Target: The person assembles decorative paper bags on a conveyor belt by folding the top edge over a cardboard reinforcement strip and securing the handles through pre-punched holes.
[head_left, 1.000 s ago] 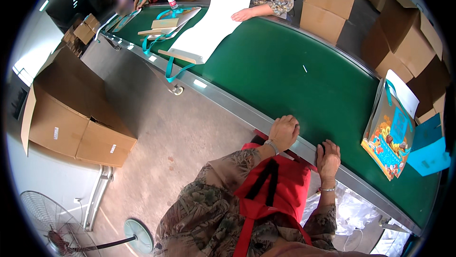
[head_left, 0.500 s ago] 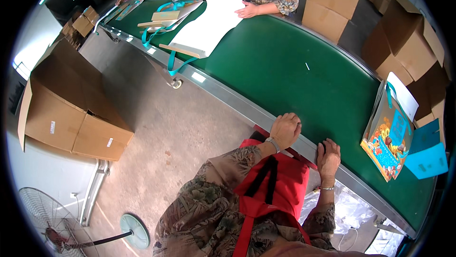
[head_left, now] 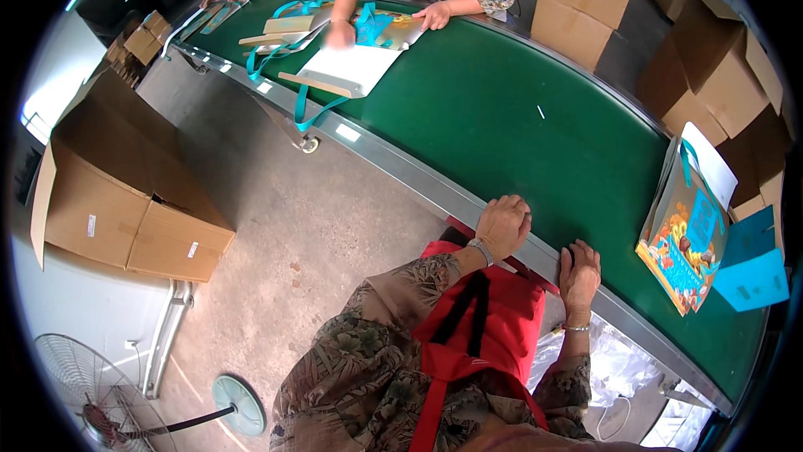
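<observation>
My left hand point(head_left: 503, 224) rests on the metal rim of the green conveyor belt point(head_left: 535, 143), fingers curled over the edge and holding nothing. Beside it, my right hand point(head_left: 579, 272) lies flat on the same rim, fingers together and empty. A colourful paper gift bag point(head_left: 682, 234) with teal handles lies on the belt to the right of my right hand, apart from it. Across the belt at the far end, another person's hands point(head_left: 433, 15) hold down a similar bag point(head_left: 381, 25) next to a white sheet point(head_left: 347, 67) with teal ribbon.
An open cardboard box point(head_left: 125, 193) stands on the concrete floor at left, with a floor fan point(head_left: 100, 402) below it. More cardboard boxes point(head_left: 711, 59) stack behind the belt at right. Blue card pieces point(head_left: 753, 272) lie at the belt's right edge. Clear plastic bags point(head_left: 615, 364) sit under the belt.
My hands have stayed on the rim. The white sheet at the far end has moved along with the belt, and the other person now handles a colourful bag beside it.
</observation>
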`<move>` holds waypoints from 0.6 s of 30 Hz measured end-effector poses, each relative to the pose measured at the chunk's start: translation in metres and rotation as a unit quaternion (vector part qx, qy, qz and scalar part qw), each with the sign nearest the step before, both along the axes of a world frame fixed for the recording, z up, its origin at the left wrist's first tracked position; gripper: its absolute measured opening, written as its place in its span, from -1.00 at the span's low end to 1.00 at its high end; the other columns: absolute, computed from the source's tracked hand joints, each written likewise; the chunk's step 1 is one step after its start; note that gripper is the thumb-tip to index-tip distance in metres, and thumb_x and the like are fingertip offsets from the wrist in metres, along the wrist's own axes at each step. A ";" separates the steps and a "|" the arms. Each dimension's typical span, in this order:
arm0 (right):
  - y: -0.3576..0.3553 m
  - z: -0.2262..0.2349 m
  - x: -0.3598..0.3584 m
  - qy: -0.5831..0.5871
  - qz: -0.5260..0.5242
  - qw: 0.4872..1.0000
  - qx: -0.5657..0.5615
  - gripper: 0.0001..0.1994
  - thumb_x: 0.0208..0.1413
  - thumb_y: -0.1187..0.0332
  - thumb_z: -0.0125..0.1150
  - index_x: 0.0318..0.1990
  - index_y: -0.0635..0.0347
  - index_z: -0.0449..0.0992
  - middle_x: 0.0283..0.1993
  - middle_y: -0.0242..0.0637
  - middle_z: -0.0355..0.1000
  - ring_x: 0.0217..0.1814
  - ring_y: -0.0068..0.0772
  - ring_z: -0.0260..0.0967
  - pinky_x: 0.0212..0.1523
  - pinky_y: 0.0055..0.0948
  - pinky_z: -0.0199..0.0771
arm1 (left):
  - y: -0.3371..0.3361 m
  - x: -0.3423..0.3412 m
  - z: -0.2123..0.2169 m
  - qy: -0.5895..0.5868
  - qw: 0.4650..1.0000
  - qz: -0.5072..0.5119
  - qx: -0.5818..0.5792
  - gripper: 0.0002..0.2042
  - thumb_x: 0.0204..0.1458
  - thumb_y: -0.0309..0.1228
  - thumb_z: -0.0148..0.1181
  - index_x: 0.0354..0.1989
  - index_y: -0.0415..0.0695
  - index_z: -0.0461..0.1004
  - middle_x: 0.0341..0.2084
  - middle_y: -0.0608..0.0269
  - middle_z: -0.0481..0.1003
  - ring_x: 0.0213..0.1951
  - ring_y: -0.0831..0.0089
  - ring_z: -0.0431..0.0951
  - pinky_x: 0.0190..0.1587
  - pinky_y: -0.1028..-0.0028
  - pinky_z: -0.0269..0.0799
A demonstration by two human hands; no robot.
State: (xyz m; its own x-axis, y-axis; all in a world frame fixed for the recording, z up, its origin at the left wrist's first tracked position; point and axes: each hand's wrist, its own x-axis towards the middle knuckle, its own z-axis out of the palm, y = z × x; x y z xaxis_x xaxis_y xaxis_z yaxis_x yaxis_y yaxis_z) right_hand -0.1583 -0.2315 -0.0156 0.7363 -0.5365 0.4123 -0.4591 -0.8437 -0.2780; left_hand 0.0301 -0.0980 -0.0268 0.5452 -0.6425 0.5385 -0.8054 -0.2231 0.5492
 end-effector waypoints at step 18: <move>-0.094 -0.010 -0.134 -0.637 -0.257 0.484 0.542 0.05 0.20 -0.19 0.30 0.46 0.55 -0.08 0.46 0.35 0.04 0.37 0.37 0.27 0.30 0.12 0.39 | -0.015 0.011 -0.015 -0.044 0.996 -0.061 0.038 -0.86 0.12 -0.38 0.22 -0.20 -0.14 0.55 -0.15 0.16 0.59 -0.10 0.09 0.57 -0.07 0.15 0.45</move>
State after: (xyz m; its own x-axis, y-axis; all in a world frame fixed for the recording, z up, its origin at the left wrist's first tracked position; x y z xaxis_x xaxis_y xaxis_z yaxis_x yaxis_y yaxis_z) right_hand -0.2928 -0.3253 -0.0252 -0.0896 -0.9235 -0.3730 0.5959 0.2504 -0.7630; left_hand 0.0412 -0.1126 -0.0420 0.4138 -0.7415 0.5281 -0.8734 -0.1597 0.4601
